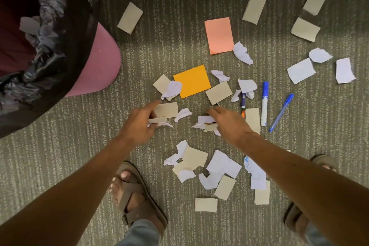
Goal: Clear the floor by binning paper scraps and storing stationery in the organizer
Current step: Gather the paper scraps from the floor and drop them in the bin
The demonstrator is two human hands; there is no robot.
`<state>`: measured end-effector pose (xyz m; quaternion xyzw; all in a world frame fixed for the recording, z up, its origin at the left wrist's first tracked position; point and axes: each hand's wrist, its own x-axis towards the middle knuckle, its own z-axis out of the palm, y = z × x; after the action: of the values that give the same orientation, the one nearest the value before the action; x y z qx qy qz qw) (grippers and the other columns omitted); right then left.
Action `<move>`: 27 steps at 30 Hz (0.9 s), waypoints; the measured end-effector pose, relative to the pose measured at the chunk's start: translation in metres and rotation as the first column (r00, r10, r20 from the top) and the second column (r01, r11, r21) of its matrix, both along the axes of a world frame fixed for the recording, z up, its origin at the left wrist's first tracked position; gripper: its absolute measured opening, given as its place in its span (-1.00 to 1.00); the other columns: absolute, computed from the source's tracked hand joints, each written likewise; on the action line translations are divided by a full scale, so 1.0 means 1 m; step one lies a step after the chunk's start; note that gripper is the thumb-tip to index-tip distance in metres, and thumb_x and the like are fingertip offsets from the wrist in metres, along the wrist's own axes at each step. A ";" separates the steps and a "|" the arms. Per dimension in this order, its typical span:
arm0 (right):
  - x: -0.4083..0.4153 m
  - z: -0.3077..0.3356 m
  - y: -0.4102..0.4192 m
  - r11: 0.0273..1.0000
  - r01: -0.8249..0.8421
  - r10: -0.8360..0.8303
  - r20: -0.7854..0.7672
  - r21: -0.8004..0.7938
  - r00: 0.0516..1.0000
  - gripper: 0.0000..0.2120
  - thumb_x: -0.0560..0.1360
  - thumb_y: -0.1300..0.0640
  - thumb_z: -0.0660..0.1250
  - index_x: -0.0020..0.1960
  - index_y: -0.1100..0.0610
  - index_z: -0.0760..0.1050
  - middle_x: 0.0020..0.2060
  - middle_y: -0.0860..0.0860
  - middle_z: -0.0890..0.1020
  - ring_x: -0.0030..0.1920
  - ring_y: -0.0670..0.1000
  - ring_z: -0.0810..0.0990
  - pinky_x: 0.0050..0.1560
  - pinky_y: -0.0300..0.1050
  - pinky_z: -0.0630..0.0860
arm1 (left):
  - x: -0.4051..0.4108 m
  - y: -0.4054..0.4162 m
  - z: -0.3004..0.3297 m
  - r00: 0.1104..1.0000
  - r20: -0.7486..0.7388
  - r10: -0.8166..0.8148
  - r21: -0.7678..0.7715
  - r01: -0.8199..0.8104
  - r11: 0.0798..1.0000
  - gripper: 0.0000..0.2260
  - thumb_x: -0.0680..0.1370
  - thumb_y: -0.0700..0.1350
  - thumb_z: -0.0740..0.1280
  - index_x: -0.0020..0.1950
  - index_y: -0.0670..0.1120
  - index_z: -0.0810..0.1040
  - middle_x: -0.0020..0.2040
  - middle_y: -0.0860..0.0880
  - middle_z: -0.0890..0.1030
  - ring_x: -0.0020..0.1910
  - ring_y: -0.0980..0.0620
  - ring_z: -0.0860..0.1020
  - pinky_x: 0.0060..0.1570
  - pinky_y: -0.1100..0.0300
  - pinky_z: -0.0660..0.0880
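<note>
Torn paper scraps [159,121] are pinched in the left hand [139,124]; more scraps [207,125] are gripped under the right hand [229,124]. Pens [265,103] lie just beyond the right hand.

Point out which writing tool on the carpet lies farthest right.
The blue pen, slanted, right of the white marker with the blue cap and the small dark marker.

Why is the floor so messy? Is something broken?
Nothing looks broken. Torn and crumpled paper scraps litter the carpet, with a marker and blue pen lying among them. Both hands, left hand and right hand, are gathering scraps.
</note>
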<state>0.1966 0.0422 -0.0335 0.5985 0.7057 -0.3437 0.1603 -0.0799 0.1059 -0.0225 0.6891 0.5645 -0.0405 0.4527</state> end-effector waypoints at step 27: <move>0.013 0.026 -0.046 0.952 0.198 -0.208 0.020 0.234 0.978 -0.81 0.30 0.25 0.51 -0.15 0.05 0.62 -0.29 0.01 0.68 -0.01 0.12 0.53 0.03 0.06 0.30 | 0.035 -0.036 0.016 0.947 -0.082 0.310 -0.093 -0.317 0.944 -0.70 0.40 -0.23 0.50 0.11 -0.20 0.59 -0.05 -0.08 0.63 -0.10 -0.06 0.59 -0.14 0.17 0.46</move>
<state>0.2093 -0.0041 -0.0077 0.6899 0.6718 -0.2606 0.0693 -0.0448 0.0697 -0.0064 0.5638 0.6789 -0.0204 0.4699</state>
